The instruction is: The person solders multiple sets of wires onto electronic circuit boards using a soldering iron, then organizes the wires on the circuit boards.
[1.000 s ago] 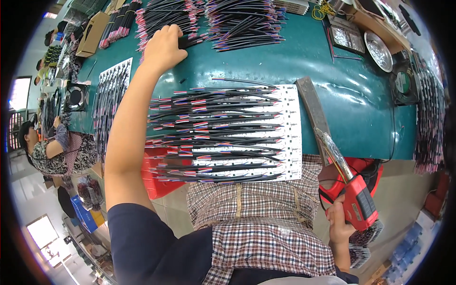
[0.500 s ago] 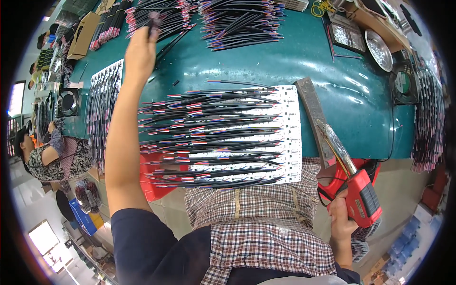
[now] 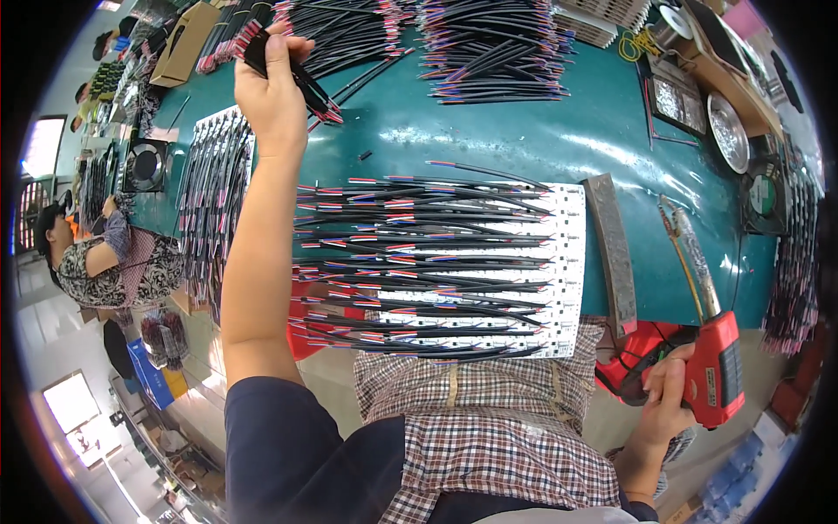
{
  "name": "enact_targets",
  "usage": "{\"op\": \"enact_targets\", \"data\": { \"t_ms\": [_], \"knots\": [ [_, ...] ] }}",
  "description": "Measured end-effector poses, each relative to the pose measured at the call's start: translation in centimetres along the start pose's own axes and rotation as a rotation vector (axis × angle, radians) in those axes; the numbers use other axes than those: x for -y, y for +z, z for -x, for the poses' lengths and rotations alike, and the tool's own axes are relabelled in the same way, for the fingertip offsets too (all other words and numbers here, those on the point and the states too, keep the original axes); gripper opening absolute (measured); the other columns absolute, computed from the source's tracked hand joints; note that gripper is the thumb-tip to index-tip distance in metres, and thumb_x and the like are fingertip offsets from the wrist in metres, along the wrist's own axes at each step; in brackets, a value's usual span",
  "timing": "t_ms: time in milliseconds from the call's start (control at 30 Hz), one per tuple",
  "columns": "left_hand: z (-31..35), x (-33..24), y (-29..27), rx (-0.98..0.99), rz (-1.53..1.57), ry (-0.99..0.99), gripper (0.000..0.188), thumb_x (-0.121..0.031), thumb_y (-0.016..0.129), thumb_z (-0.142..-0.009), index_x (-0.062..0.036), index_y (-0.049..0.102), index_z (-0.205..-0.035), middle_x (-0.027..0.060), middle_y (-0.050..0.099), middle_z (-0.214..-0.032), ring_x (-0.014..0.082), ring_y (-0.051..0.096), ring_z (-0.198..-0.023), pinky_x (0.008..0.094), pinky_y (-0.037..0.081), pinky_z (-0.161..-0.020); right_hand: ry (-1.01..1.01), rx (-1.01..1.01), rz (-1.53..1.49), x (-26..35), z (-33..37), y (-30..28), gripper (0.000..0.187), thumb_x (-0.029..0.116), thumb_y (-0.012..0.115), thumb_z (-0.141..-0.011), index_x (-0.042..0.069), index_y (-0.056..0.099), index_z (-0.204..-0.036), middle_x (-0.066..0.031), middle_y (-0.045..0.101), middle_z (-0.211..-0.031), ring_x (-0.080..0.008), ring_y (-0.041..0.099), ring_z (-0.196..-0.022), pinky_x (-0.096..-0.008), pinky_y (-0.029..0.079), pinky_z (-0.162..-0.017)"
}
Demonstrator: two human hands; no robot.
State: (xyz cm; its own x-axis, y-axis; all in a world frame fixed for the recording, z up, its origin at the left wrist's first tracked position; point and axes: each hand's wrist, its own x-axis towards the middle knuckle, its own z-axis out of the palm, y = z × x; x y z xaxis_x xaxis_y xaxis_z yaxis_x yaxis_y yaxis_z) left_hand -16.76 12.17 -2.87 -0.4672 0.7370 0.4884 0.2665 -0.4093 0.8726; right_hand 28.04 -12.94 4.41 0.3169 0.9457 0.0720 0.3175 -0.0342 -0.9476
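Note:
Up at the far left of the table, my left hand (image 3: 272,100) is closed round a small bundle of short black cables (image 3: 312,90) with red and pink ends. My right hand (image 3: 665,403), low on the right, grips a red soldering gun (image 3: 717,371) whose long metal barrel and tip point up and away. Between the hands lies a white circuit board panel (image 3: 569,262). Rows of black sheathed cables (image 3: 419,284) with red, white and blue wire ends stretch leftward across it, their right ends resting at small pads. Neither hand touches the panel.
A dark metal bar (image 3: 614,253) lies just right of the panel. Piles of black cables (image 3: 493,48) cover the back of the green table (image 3: 524,140). At the right are a round metal dish (image 3: 727,135) and a small fan (image 3: 765,194). A co-worker (image 3: 96,253) sits at the left.
My left hand has drawn back slightly from the cable pile, and the bundle in it now shows clearly. The view has shifted a little; the soldering gun is still in my right hand.

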Motion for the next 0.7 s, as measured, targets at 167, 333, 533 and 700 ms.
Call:
{"op": "enact_targets", "data": {
  "t_ms": [167, 333, 533, 700],
  "knots": [
    [-0.4, 0.2, 1.2, 0.04, 0.123, -0.042, 0.025, -0.022, 0.056, -0.106, 0.0007, 0.061, -0.114, 0.0037, 0.066, -0.084, 0.0088, 0.061, -0.071, 0.0224, 0.051, -0.065, 0.03, -0.025, 0.138, -0.2, -1.7, 0.7, 0.019, 0.002, 0.06, -0.097, -0.004, 0.057, -0.115, -0.0009, 0.052, -0.076, -0.0062, 0.045, -0.055, -0.0212, 0.039, -0.053],
    [-1.4, -3.1, 2.5, 0.162, -0.131, 0.051, 0.019, -0.021, 0.066, -0.099, -0.0067, 0.071, -0.112, -0.0072, 0.057, -0.078, 0.001, 0.045, -0.062, 0.0179, 0.033, -0.052, -0.391, 0.125, 0.639, -2.2, -5.6, 3.4, 0.052, 0.005, 0.086, -0.076, 0.002, 0.055, -0.118, -0.0063, 0.058, -0.096, -0.021, 0.061, -0.088, -0.0334, 0.05, -0.073],
    [3.1, -9.8, 7.6, 0.643, -0.383, 0.141, 0.013, -0.014, 0.071, -0.095, -0.0025, 0.071, -0.102, -0.0047, 0.066, -0.086, 0.0025, 0.05, -0.068, 0.0184, 0.039, -0.06, -0.566, 0.137, 0.692, -3.5, -6.2, 6.5, 0.058, 0.004, 0.083, -0.066, 0.0, 0.053, -0.115, -0.0147, 0.06, -0.094, -0.0332, 0.061, -0.079, -0.0393, 0.051, -0.065],
    [8.6, -12.7, 11.3, 1.007, -0.4, 0.099, 0.016, -0.012, 0.073, -0.091, -0.0013, 0.062, -0.096, 0.0051, 0.058, -0.074, 0.0103, 0.049, -0.064, 0.0272, 0.042, -0.059, -0.477, 0.08, 0.67, -2.4, -6.6, 6.0, 0.049, 0.0, 0.081, -0.072, 0.0, 0.054, -0.113, -0.0149, 0.06, -0.097, -0.0325, 0.062, -0.083, -0.0372, 0.051, -0.073]
  ]
}}
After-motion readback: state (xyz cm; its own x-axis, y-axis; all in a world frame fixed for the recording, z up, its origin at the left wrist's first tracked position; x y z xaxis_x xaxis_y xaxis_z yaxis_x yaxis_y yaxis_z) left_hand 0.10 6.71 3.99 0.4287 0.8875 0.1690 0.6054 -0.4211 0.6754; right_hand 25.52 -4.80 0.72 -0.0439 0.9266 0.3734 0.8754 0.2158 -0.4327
